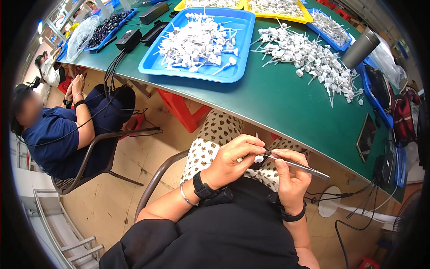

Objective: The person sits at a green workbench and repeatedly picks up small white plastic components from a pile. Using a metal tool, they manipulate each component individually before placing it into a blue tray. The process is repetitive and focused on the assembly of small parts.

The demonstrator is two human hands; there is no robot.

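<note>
Over my lap, my left hand (237, 154) is closed, its fingertips pinching a small white plastic part (259, 158) with a thin stem. Most of that part is covered by the fingers. My right hand (292, 177) grips a pair of metal tweezers (309, 169) between thumb and fingers. The narrow end of the tweezers points left and meets the fingertips of my left hand. Whether the tips pinch anything is too small to tell. Ahead on the table, a blue tray (244, 54) holds a heap of similar white stemmed parts.
A loose pile of white parts (309, 56) lies on the green table (277, 107). Yellow trays (307, 15) stand behind. At the right are a grey cylinder (360, 48) and a phone (366, 136). Cables hang off the left edge near a seated person (62, 125).
</note>
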